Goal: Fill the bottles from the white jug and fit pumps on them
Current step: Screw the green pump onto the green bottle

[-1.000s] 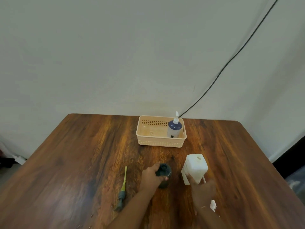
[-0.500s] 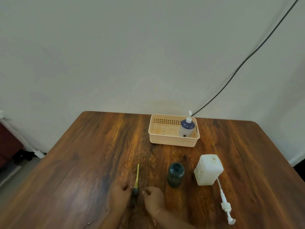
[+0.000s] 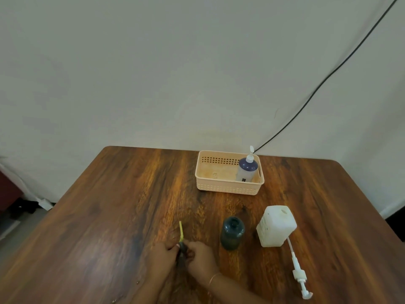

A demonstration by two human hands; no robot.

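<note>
A dark open-necked bottle point(image 3: 232, 233) stands on the wooden table point(image 3: 114, 216), with the white jug point(image 3: 276, 226) just to its right. A white pump point(image 3: 298, 273) lies on the table below the jug. My left hand point(image 3: 163, 255) and my right hand point(image 3: 200, 257) both hold a dark grey pump with a yellow-green tube point(image 3: 181, 232), low over the table to the left of the bottle. The tube points away from me. In the peach basket point(image 3: 228, 187) at the back stands a blue bottle with a white pump fitted point(image 3: 246, 168).
A black cable point(image 3: 324, 80) runs down the wall to behind the basket. The table's right edge lies beyond the jug. A few small droplets sit on the table near my left forearm.
My hands left the dark bottle and the jug and went left to the grey pump. Both now grip it, and the view has shifted left.
</note>
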